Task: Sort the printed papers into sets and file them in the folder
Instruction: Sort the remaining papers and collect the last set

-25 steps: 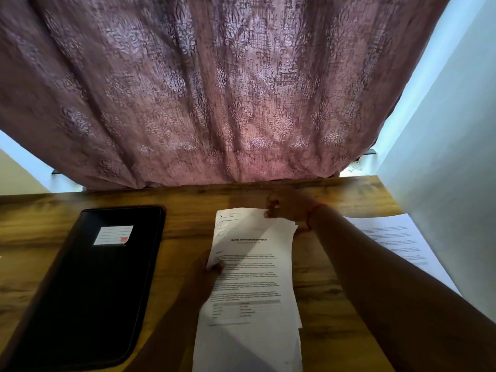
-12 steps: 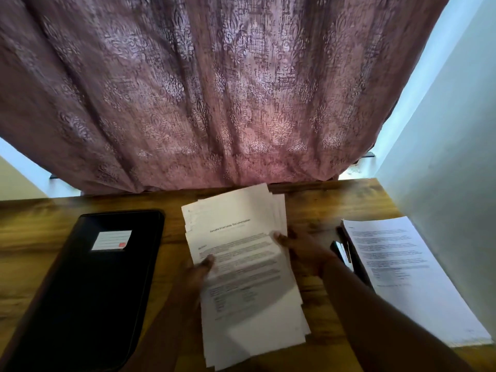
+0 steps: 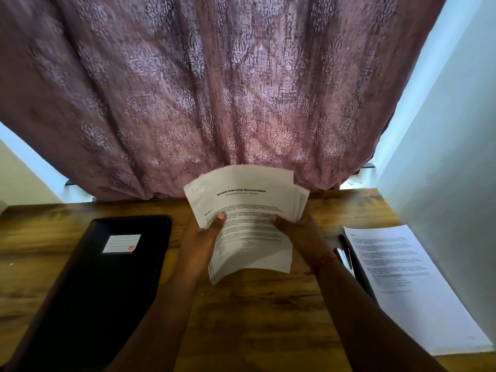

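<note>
The stack of printed papers (image 3: 248,218) is lifted off the table (image 3: 255,312), fanned and unsorted; the left hand (image 3: 200,242) pinches its left edge, thumb on the top sheet, and the right hand (image 3: 298,232) grips the right edge likewise; sorting looks barely begun. Right of the right fingers, one sheaf (image 3: 402,280) lies apart, perhaps a first set, over dark items I cannot identify; left of the left fingers the black folder (image 3: 102,285) lies closed, so filing remains; the curtain (image 3: 214,89) hangs just beyond the fingertips.

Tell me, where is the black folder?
In the head view the black folder lies shut on the wooden table, on the person's left, beside the left hand.
</note>
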A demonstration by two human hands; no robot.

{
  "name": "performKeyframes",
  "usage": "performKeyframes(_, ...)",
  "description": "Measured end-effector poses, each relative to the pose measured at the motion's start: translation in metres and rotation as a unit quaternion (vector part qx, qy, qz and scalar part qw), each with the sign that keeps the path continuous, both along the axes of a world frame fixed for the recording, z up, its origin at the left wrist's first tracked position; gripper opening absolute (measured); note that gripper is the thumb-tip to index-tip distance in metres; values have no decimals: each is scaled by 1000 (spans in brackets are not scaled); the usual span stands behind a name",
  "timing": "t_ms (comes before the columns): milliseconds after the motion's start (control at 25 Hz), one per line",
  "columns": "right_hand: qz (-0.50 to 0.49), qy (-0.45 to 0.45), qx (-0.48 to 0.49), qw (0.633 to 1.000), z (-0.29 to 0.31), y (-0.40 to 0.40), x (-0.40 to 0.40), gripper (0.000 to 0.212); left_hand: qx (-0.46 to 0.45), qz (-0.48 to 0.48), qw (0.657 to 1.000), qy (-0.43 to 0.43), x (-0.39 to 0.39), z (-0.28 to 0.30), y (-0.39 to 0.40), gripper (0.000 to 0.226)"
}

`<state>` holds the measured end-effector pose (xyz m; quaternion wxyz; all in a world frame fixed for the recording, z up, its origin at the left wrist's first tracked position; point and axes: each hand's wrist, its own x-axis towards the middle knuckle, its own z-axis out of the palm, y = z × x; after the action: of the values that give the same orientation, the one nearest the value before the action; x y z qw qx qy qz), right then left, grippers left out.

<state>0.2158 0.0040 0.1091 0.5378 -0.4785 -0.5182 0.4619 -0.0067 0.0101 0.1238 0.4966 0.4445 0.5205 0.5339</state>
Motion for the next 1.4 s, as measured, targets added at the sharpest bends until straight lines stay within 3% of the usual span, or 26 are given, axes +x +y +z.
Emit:
performKeyframes(200, -44, -45, 52, 997, 23, -2, 1, 23, 105, 40, 993, 34, -5, 28, -5, 38)
performKeyframes(280, -58, -66, 97, 991, 40, -1, -1, 30, 151, 46, 985, 68, -8, 38, -2, 44)
performKeyframes(400, -54, -149, 159, 975, 57, 2, -5, 37, 163, 44, 980, 107, -6, 44, -1, 26)
performKeyframes(520, -70, -247, 168, 952, 59, 2, -1, 12, 159, 46, 980, 106, -3, 44, -6, 13)
performKeyframes(600, -89, -177, 156, 968, 55, -1, 1, 11, 156, 68, 981, 93, -4, 43, -7, 12)
performKeyframes(680, -84, -38, 122, 988, 45, -4, 2, 25, 136, 93, 985, 43, -6, 39, -7, 13)
performKeyframes(760, -54, 28, 55, 997, 33, -6, -4, 32, 84, 79, 993, -3, -8, 32, -7, 31)
performKeyframes(880, -52, 53, -15, 997, 31, -14, -16, 20, 49, 42, 998, 11, -9, 26, -7, 52)
performKeyframes(1120, -86, 35, -7, 996, 19, -32, -28, 18, 17, 33, 999, 8, 0, 24, -27, 24)
performKeyframes(1240, -108, 57, 16, 992, 15, -38, -29, 7, 22, 21, 999, -21, 0, 23, -32, 23)
performKeyframes(1400, -102, 55, -11, 993, 2, -45, -31, 12, -27, -8, 1000, -10, -1, 17, -38, 21)
